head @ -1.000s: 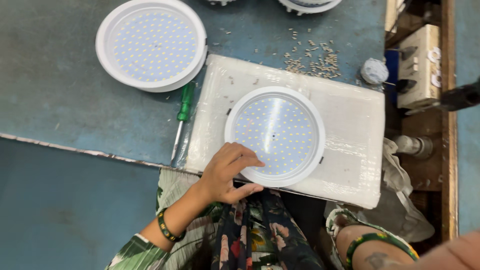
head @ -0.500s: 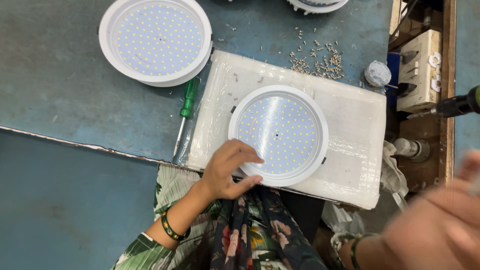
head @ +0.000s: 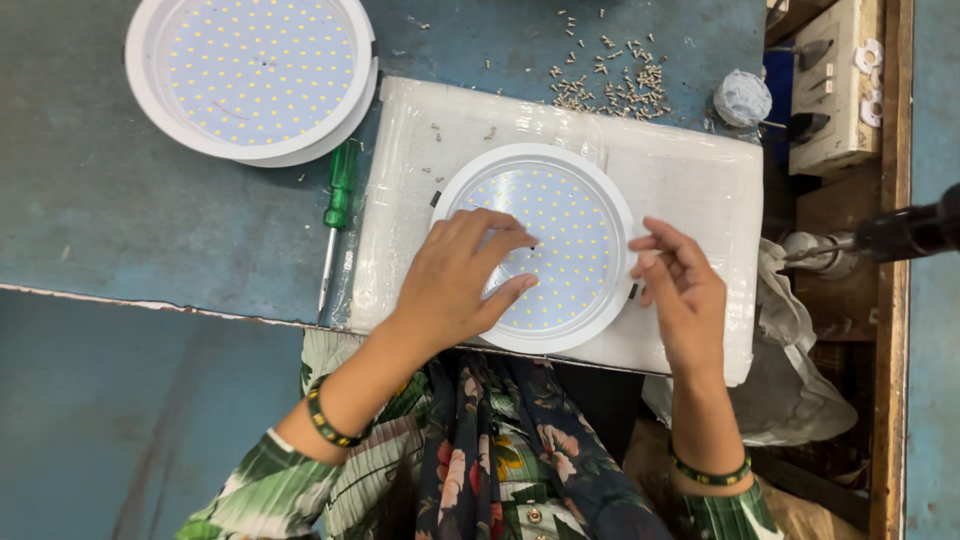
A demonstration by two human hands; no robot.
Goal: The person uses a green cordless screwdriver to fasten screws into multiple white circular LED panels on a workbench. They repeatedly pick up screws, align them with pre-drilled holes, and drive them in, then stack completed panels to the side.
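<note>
both hands (head: 460, 275) seemingly on lamp (head: 560, 235)

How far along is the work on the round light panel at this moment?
Done: one light panel sits aside, top left. In hand: left hand rests on the panel on the white pad; right hand touches its rim. Left: loose screws and green screwdriver lie untouched.

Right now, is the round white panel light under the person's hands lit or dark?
Not lit, as far as shows: the round white panel light lies face up, its small yellow dots dull, no glow on the left hand over it.
</note>
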